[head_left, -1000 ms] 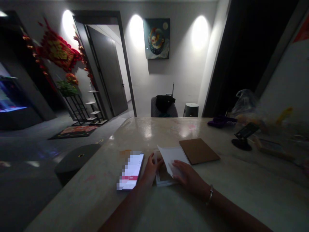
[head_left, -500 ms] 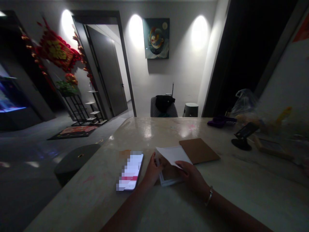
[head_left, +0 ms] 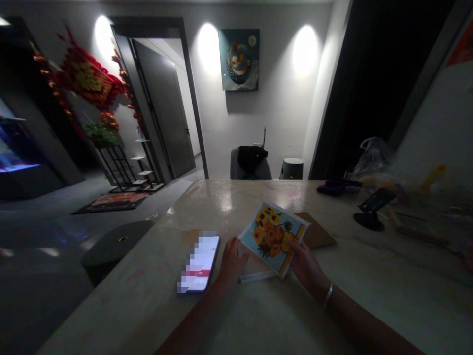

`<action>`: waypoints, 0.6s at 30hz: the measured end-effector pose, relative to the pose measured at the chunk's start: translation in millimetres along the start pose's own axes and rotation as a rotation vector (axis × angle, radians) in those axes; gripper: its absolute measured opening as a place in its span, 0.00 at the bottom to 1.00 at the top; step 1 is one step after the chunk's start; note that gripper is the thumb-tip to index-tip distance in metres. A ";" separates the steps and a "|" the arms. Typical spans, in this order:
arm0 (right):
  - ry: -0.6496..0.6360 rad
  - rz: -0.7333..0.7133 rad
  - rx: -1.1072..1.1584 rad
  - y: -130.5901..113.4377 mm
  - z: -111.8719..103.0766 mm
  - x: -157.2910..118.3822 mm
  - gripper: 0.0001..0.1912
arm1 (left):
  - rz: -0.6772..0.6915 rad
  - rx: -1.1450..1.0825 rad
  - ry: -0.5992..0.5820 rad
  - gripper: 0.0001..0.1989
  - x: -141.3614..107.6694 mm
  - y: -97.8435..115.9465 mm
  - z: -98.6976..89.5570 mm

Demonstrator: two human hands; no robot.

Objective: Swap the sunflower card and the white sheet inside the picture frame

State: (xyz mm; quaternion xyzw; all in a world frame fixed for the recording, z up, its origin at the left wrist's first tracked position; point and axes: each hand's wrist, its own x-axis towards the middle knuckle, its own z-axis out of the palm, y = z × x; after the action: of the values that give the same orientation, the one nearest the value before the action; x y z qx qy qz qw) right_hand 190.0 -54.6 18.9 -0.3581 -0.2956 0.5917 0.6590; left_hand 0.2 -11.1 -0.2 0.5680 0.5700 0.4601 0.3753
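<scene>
A sunflower picture (head_left: 271, 234), a printed sheet with a pale border, is tilted up face toward me. My right hand (head_left: 308, 266) pinches its lower right side, thumb on the printed face. Beneath it lies a white picture frame (head_left: 258, 277), mostly hidden; only its near edge shows clearly. My left hand (head_left: 232, 261) is closed at the frame's left side, its fingertips beside the picture's left corner. Part of that grip is hidden. A brown backing board (head_left: 320, 234) lies flat behind the picture, partly covered by it.
Left of my left hand lies a lit phone (head_left: 201, 264) on the marble-look table (head_left: 140, 305). Toward the right stand a black phone stand (head_left: 371, 212), a wooden frame (head_left: 414, 227) and a purple item (head_left: 338, 186). A dark stool (head_left: 114, 241) sits beyond the left edge.
The sheet, earlier showing its white back, is now turned with the sunflower side facing me. My right hand has moved slightly right with it; my left hand has barely moved.
</scene>
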 end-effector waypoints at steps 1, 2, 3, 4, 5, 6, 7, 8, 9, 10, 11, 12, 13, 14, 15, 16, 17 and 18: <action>-0.007 0.029 0.002 0.5 -0.5 -0.2 0.20 | 0.013 0.031 0.011 0.21 -0.2 1.0 0.0; -0.009 0.056 -0.007 0.5 -1.2 -0.3 0.20 | 0.024 0.054 0.019 0.20 -0.4 1.8 0.0; 0.000 0.078 -0.026 0.0 -2.0 0.0 0.20 | 0.031 0.066 0.025 0.19 -0.6 2.6 0.0; 0.017 0.092 -0.054 -0.9 -2.8 0.6 0.19 | 0.033 0.065 0.026 0.19 -0.7 3.5 0.0; 0.038 0.098 -0.093 -2.0 -3.9 1.5 0.19 | 0.031 0.060 0.026 0.19 -0.6 4.3 -0.1; 0.053 0.097 -0.142 -3.1 -5.1 2.7 0.18 | 0.028 0.054 0.028 0.18 -0.5 5.2 -0.2; 0.060 0.090 -0.198 -4.1 -6.4 4.0 0.17 | 0.025 0.051 0.034 0.18 -0.1 6.1 -0.3; 0.057 0.084 -0.259 -4.9 -7.7 5.3 0.17 | 0.022 0.051 0.043 0.18 0.3 6.9 -0.6; 0.050 0.085 -0.328 -5.6 -8.9 6.4 0.15 | 0.021 0.054 0.051 0.18 0.9 7.6 -0.9; 0.042 0.091 -0.401 -6.2 -9.9 7.2 0.14 | 0.024 0.054 0.059 0.18 1.4 8.3 -1.2; 0.033 0.097 -0.468 -6.8 -10.6 7.7 0.12 | 0.030 0.048 0.063 0.18 2.0 8.9 -1.6; 0.021 0.102 -0.521 -7.3 -10.8 7.7 0.11 | 0.035 0.034 0.059 0.19 2.4 9.5 -1.9; 0.005 0.105 -0.558 -7.9 -10.7 7.5 0.11 | 0.036 0.013 0.046 0.20 2.7 10.1 -2.1; -0.018 0.108 -0.575 -8.3 -10.2 7.1 0.12 | 0.036 -0.012 0.028 0.21 2.9 10.8 -2.2; -0.045 0.112 -0.570 -8.5 -9.4 6.6 0.12 | 0.033 -0.036 0.011 0.22 3.0 11.4 -2.1; -0.068 0.120 -0.546 -8.5 -8.6 6.2 0.12 | 0.025 -0.056 0.001 0.23 3.0 11.9 -1.8; -0.077 0.135 -0.516 -8.2 -7.7 5.8 0.12 | 0.017 -0.073 -0.002 0.25 3.0 12.2 -1.3; -0.072 0.152 -0.486 -7.7 -6.9 5.4 0.11 | 0.011 -0.089 -0.002 0.26 2.9 12.1 -0.6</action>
State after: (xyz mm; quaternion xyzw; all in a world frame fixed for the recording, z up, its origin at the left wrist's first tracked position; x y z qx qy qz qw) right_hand 200.6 -50.4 21.1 -0.5057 -0.4246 0.5634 0.4964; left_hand 3.1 -9.1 11.7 0.5541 0.5457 0.4864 0.3982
